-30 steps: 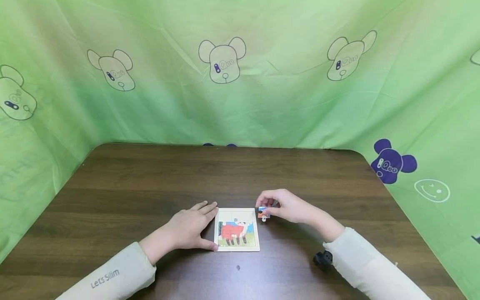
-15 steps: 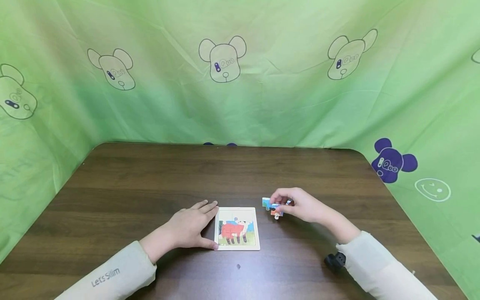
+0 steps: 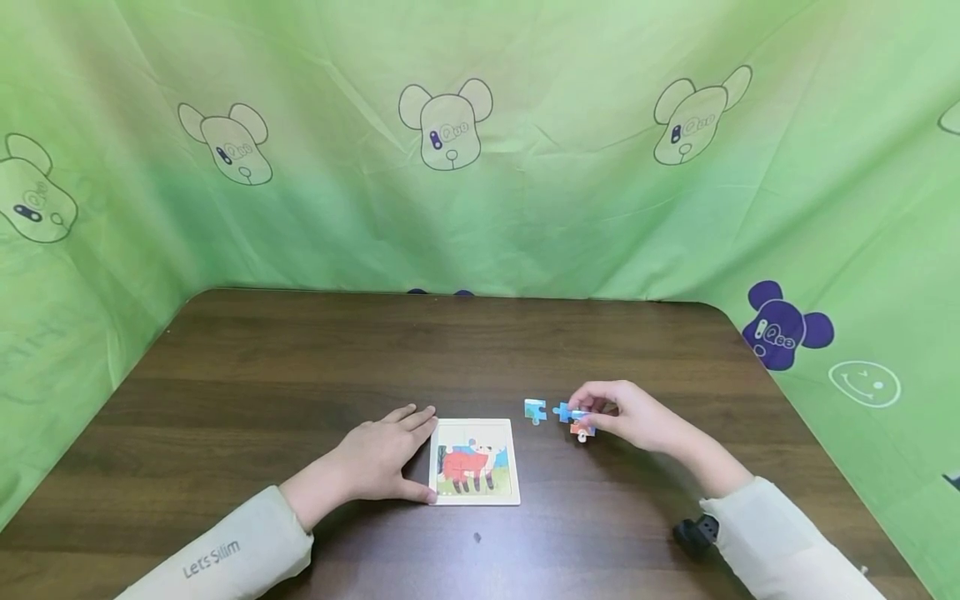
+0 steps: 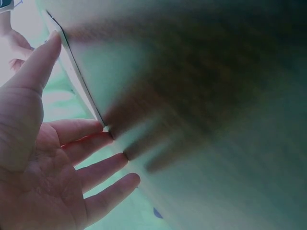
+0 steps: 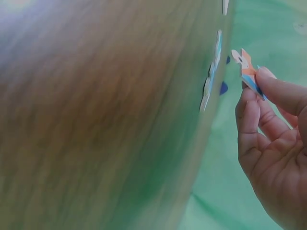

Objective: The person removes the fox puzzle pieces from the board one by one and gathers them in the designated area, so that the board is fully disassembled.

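A square jigsaw puzzle in a pale wooden frame (image 3: 476,500) lies on the table, showing a red animal with dark legs. My left hand (image 3: 382,458) rests along the frame's left side, fingers spread, with thumb and fingertips at its edge; the left wrist view shows these straight fingers (image 4: 108,194). To the right of the puzzle, my right hand (image 3: 622,417) pinches an orange and blue puzzle piece (image 3: 581,430) between thumb and fingers. In the right wrist view this puzzle piece (image 5: 248,74) is held above the tabletop.
A blue and green puzzle piece (image 3: 535,410) lies right of the frame. Another blue puzzle piece (image 3: 562,412) is beside my right fingertips, partly hidden by them. The brown wooden table (image 3: 337,350) is enclosed by a green printed cloth (image 3: 525,217) at the back and sides.
My right hand has moved rightward from beside the frame with the orange and blue puzzle piece. The blue pieces on the table have come into view behind it. My left hand has stayed put.
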{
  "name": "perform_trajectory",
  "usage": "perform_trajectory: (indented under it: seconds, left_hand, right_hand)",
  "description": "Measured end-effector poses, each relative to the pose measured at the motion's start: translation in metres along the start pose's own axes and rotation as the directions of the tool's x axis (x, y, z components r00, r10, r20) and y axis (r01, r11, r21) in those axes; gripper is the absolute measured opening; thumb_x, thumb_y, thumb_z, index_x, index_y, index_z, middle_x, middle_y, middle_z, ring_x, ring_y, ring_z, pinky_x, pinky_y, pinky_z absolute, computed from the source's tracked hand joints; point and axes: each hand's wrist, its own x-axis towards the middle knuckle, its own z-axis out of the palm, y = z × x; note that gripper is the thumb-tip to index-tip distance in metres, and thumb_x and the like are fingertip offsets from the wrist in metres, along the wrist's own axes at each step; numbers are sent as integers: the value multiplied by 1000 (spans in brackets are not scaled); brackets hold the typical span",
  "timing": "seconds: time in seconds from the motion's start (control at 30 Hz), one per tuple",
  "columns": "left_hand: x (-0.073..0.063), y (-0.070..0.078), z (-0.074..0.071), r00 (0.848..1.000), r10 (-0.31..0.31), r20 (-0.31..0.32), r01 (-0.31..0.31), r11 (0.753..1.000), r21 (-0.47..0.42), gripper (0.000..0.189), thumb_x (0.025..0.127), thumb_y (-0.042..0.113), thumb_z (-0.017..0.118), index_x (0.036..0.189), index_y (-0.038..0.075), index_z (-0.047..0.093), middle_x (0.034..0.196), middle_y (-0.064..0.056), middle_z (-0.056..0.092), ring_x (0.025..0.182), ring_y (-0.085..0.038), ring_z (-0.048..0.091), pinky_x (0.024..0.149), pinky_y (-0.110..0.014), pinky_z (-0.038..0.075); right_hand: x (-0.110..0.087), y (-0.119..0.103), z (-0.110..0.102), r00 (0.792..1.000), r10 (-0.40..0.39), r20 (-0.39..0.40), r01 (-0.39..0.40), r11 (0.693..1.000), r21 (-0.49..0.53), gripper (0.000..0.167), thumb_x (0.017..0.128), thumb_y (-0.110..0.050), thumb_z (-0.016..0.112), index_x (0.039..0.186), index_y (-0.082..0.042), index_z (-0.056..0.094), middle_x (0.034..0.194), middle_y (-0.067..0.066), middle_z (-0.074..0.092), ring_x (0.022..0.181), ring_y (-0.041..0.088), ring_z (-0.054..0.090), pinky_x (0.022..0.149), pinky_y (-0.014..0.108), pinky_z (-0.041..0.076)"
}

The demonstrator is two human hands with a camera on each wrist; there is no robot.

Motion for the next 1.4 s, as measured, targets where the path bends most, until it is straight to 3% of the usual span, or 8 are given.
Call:
perform_trajectory:
  seconds: [0.53, 1.4]
  left_hand:
    - [0, -1, 4, 1000, 0, 1, 0, 1000, -2, 99, 75, 63, 76, 147, 2, 46, 157, -11, 42, 144, -35, 41, 98, -55, 51]
    - [0, -1, 1, 1000, -5, 7, 4, 1000, 11, 99, 76, 64, 75, 148, 3, 45, 157, -11, 42, 144, -35, 41, 101, -52, 51]
  right_hand:
    - [-10, 23, -17, 998, 53, -35, -56, 994, -97, 14, 89, -2, 69, 102, -4, 71, 82, -2, 66, 74, 0, 56, 66, 21, 49]
    - [-3, 34, -23, 996, 73, -51, -82, 973, -216, 15, 87, 0, 71, 101, -7, 70, 85, 1, 63, 77, 2, 52, 69, 22, 47]
